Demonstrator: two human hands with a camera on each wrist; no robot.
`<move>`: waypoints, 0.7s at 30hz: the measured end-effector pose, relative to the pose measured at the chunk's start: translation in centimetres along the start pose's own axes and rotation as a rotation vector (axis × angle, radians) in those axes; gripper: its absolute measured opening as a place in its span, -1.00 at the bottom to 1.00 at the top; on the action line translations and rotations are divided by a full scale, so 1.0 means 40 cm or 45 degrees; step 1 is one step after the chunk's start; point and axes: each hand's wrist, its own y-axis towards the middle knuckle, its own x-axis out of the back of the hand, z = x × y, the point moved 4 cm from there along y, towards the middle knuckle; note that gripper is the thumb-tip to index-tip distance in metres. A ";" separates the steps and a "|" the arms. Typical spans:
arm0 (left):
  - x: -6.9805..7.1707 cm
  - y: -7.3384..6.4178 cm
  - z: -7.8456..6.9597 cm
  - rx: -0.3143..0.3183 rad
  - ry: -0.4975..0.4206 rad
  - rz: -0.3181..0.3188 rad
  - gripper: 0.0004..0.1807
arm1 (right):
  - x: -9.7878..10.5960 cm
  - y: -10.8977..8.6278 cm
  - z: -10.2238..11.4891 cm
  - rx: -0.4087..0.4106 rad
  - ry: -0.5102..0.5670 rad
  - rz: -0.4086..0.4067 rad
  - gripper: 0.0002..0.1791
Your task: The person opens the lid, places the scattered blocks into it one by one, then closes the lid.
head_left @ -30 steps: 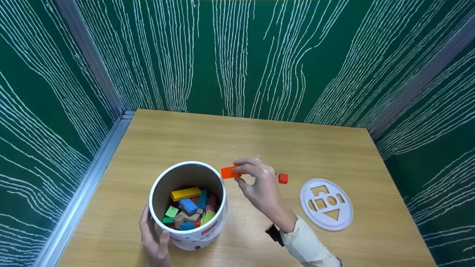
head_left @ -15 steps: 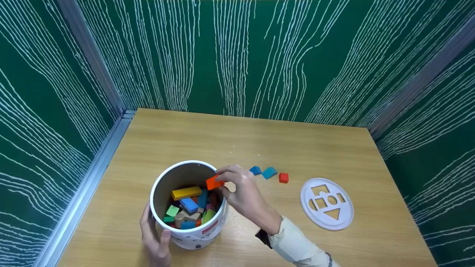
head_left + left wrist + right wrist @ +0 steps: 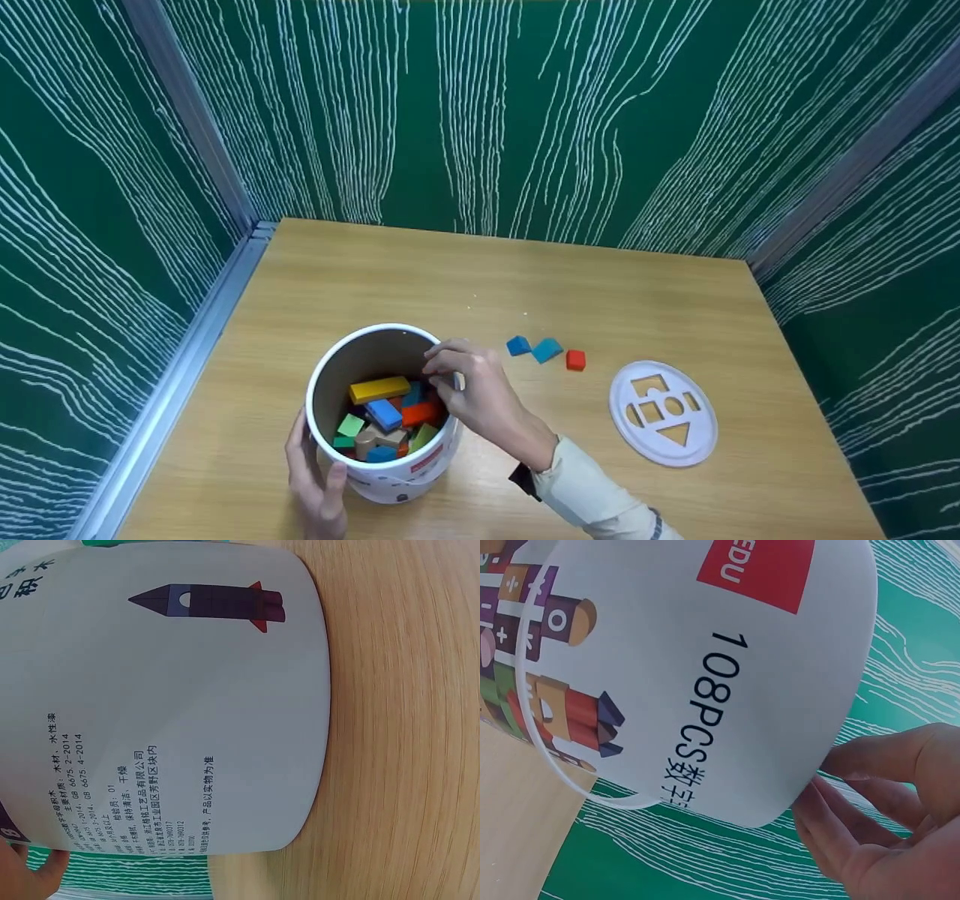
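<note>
A white printed bucket (image 3: 391, 489) full of coloured wooden blocks stands on the table. My left hand (image 3: 315, 484) holds it from the left, fingers along the outer wall and thumb near the front rim. My right hand (image 3: 484, 394) is over the right rim, its fingertips just inside the opening with no block showing between them. Below those fingertips an orange-red block (image 3: 420, 414) lies on the pile, beside a blue block (image 3: 384, 414) and a yellow one (image 3: 379, 389). The right wrist view shows the fingers (image 3: 832, 829) at the rim, partly hidden behind the wall.
Right of the bucket lie a blue block (image 3: 518, 345), a teal block (image 3: 547, 350) and a red cube (image 3: 575, 360). Farther right is a white lid (image 3: 664, 454) with shaped cutouts. Green patterned panels (image 3: 465, 112) surround the wooden table (image 3: 360, 262).
My right hand has moved left to the bucket and let go of the orange-red block, which now lies on the pile. The left hand stays at the bucket's side.
</note>
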 end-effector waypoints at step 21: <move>-0.005 -0.004 -0.003 0.113 0.069 -0.041 -0.33 | 0.037 -0.014 -0.054 -0.094 -0.059 -0.025 -0.87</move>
